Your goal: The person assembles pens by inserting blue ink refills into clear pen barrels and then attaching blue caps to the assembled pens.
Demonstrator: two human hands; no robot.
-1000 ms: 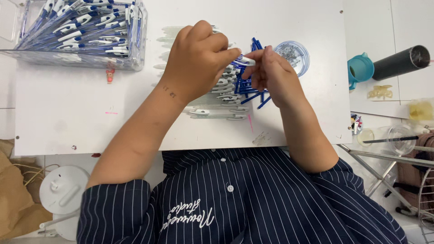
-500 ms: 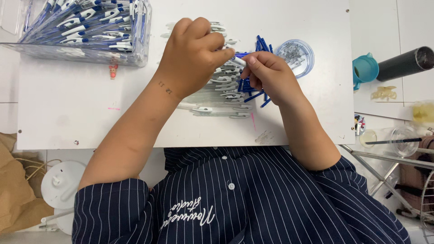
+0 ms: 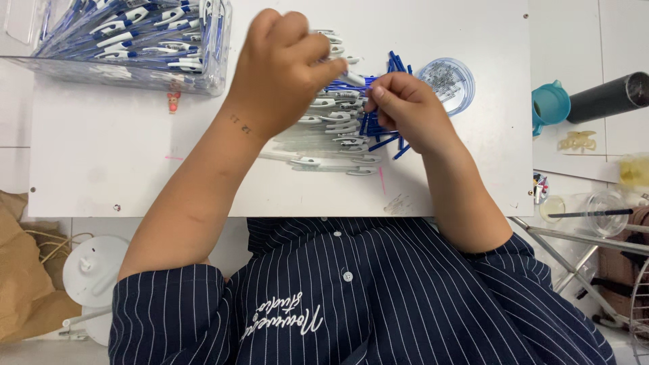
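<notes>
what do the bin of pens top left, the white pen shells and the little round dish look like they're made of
Bin: clear rigid plastic, it seems; the pens show through its glossy walls. White pen shells: opaque moulded plastic, smooth, slightly shiny. Round dish: transparent plastic, probably, with a bluish tint; its contents show through, too small to tell.

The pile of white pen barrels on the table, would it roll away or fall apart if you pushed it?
The pile of white pen barrels would probably slide apart easily, since the pieces lie loosely stacked on a smooth white table. They look like thin hollow plastic, so likely light and stiff. Their clips stick out, which should stop most from rolling far.
</notes>
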